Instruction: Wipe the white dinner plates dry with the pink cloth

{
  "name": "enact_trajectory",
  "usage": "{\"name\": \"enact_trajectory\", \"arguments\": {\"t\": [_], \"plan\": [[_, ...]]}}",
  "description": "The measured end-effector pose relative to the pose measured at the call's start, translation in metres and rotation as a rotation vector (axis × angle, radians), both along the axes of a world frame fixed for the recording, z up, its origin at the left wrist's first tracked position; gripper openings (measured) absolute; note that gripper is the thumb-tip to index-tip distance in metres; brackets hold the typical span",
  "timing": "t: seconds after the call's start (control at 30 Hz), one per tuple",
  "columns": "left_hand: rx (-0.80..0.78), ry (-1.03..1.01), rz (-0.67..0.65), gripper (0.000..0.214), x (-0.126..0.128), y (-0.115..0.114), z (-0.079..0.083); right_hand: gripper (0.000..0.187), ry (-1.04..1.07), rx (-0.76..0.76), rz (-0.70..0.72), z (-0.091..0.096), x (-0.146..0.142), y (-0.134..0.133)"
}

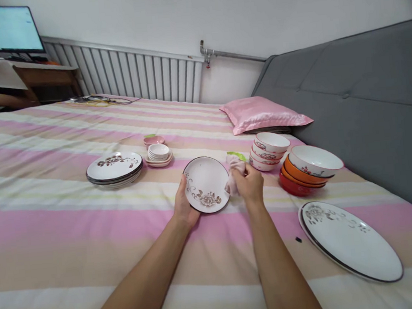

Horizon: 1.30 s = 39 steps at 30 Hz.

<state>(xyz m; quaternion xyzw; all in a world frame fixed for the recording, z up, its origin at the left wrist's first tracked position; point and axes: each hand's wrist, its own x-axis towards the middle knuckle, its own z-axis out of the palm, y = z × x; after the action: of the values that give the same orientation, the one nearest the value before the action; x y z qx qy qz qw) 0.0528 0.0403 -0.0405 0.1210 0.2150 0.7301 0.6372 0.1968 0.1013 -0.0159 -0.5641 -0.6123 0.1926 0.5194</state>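
Observation:
My left hand [186, 206] grips a white plate [205, 181] by its left edge. The plate has a dark rim and a brown flower pattern, and its face is tilted toward me. A crumpled pale pink cloth [234, 172] is bunched in the fingers of my right hand [249, 183], right at the plate's right edge. Whether the cloth presses on the rim I cannot tell. Just behind it shows a bright green thing [236, 155], partly hidden by the cloth and hand.
On the striped bedspread [74, 264] stand stacked plates [114, 167], small dishes [159, 153], patterned bowls [269, 149], larger bowls [311, 168] and oval platters [352, 240]. A small black object [298, 239] lies near the platters. Farther back are a pink pillow [262, 112] and grey headboard [347, 73].

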Motion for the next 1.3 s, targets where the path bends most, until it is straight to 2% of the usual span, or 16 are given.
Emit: {"name": "enact_trajectory", "arguments": {"t": [0.17, 0.3, 0.37, 0.5, 0.67, 0.77, 0.9, 1.1, 1.3], "plan": [[-0.002, 0.018, -0.084, 0.045, 0.006, -0.003, -0.001, 0.030, 0.062, 0.125, 0.048, -0.003, -0.009, -0.002], [-0.004, 0.029, -0.148, 0.042, 0.014, -0.004, -0.002, 0.037, -0.052, 0.362, 0.159, -0.003, -0.016, -0.002], [-0.005, 0.033, -0.172, 0.041, 0.019, -0.005, -0.003, 0.042, -0.162, 0.432, 0.238, -0.003, -0.019, -0.003], [-0.020, 0.039, -0.212, 0.040, 0.024, -0.006, -0.004, 0.049, -0.371, 0.438, 0.375, -0.004, -0.023, -0.006], [-0.065, 0.031, -0.200, 0.038, 0.023, -0.008, -0.001, 0.039, -0.435, 0.413, 0.389, -0.003, -0.021, -0.005], [-0.082, 0.051, -0.210, 0.038, 0.022, -0.006, 0.001, 0.037, -0.428, 0.360, 0.353, -0.002, -0.016, 0.000], [-0.099, 0.052, -0.234, 0.042, 0.020, -0.003, 0.001, 0.037, -0.367, 0.197, 0.279, -0.005, -0.008, 0.008], [-0.073, 0.017, -0.230, 0.045, 0.013, -0.002, 0.004, 0.033, -0.094, -0.098, 0.202, -0.010, 0.001, 0.016], [-0.014, -0.029, -0.023, 0.044, 0.006, 0.001, 0.008, 0.033, 0.167, -0.243, 0.170, -0.021, -0.002, 0.017]]}}
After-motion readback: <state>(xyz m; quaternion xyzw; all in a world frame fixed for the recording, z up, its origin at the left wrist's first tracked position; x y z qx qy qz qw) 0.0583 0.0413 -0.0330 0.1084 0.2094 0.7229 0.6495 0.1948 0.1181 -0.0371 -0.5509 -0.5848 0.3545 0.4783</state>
